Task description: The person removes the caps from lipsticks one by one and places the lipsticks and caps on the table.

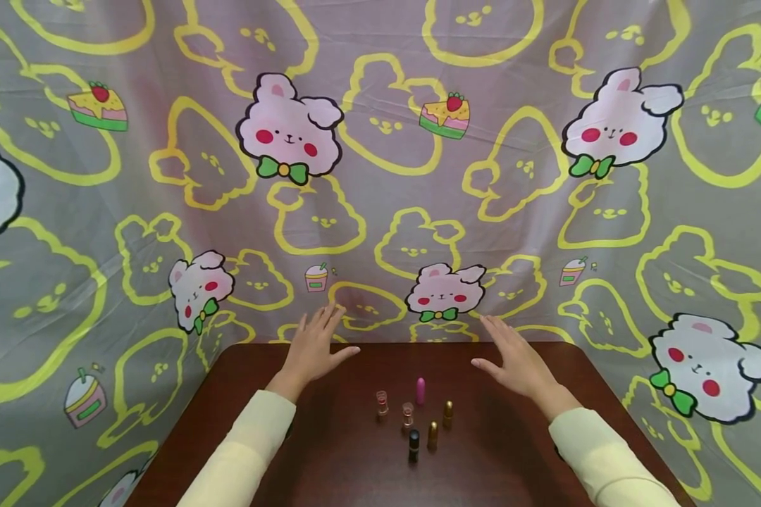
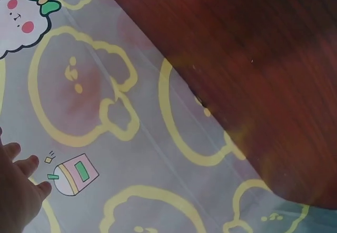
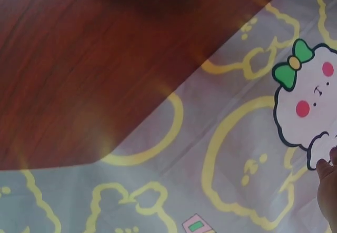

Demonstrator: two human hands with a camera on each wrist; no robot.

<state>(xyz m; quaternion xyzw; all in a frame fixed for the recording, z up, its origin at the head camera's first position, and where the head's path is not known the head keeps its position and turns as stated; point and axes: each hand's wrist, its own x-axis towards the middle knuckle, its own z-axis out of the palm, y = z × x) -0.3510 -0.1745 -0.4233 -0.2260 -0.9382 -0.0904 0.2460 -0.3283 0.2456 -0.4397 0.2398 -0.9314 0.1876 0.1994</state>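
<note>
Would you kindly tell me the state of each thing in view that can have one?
Left hand: open, holding nothing
Right hand: open, holding nothing
Pink tube: upright
Farther clear tube: upright
Nearer clear tube: upright
Farther gold tube: upright
Nearer gold tube: upright
Black tube: upright
Patterned cloth: hanging, lightly creased

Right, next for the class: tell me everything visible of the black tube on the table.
The black tube is a slim, dark cylinder with a paler band around its middle; it looks smooth and slightly glossy, perhaps plastic. It stands upright on the brown table, at the near end of the group, with a gold tube close by on its right. Only the table touches it.
</note>
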